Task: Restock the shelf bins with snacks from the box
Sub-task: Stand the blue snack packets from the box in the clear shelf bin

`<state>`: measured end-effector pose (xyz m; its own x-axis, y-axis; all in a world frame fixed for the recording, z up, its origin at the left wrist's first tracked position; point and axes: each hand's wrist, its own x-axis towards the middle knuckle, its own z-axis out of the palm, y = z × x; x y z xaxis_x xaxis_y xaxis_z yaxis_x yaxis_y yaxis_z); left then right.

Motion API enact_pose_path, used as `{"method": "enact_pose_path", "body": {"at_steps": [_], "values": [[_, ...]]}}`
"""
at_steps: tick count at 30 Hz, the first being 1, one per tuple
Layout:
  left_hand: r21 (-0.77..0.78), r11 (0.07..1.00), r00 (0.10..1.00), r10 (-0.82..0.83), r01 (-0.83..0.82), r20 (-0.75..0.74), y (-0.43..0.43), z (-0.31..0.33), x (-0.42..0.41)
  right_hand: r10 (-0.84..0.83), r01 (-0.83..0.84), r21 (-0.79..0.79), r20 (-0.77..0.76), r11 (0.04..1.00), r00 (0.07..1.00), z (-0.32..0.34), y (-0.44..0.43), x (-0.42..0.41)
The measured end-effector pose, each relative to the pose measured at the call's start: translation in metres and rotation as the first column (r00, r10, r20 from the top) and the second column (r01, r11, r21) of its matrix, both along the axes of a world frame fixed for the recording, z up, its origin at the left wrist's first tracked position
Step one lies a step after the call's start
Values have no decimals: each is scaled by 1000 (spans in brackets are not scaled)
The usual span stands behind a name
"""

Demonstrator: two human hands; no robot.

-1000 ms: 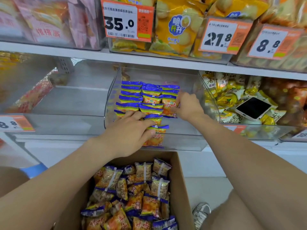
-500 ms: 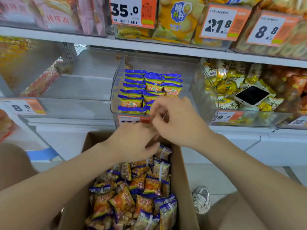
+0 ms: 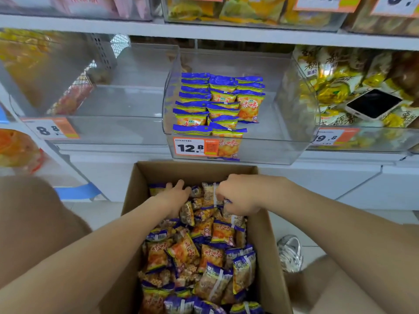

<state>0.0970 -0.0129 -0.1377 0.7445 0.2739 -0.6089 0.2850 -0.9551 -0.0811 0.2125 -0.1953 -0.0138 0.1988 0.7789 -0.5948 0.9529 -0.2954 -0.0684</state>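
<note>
Down inside the cardboard box (image 3: 260,245), the left hand (image 3: 172,198) lies on the snack packets (image 3: 204,252), its grip spread; the right hand (image 3: 238,196) pinches some in a curled grip.

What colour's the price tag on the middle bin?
Price tag: white left, orange right; head view.

Both of my bare forearms reach forward and down, converging toward the middle, with the wrists roughly level. My left hand (image 3: 174,197) lies palm down, its fingers stretched forward and slightly spread. My right hand (image 3: 240,196) sits just beside it, back upward, fingers curled down and under toward the thumb; whether they pinch anything I cannot tell.
</note>
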Motion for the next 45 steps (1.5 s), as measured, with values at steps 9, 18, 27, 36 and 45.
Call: {"method": "enact_pose_path", "body": {"at_steps": [9, 18, 27, 36, 45], "values": [[-49, 999, 994, -9, 14, 113, -1, 15, 2, 41, -41, 16, 18, 999, 999, 9, 14, 3], [-822, 456, 703, 705, -342, 99, -25, 114, 6, -11, 49, 267, -143, 962, 990, 54, -8, 24], [-948, 258, 499, 856, -189, 134, -38, 206, -7, -101, 556, 596, -624, 579, 775, 97, -22, 25], [-882, 446, 406, 785, 152, 467, -39, 220, 2, -138, 854, 398, -876, 336, 463, 108, -19, 28], [-188, 979, 327, 154, 77, 933, -31, 182, 25, -553, 537, 844, -448, -1, 703, 100, -12, 88]]}}
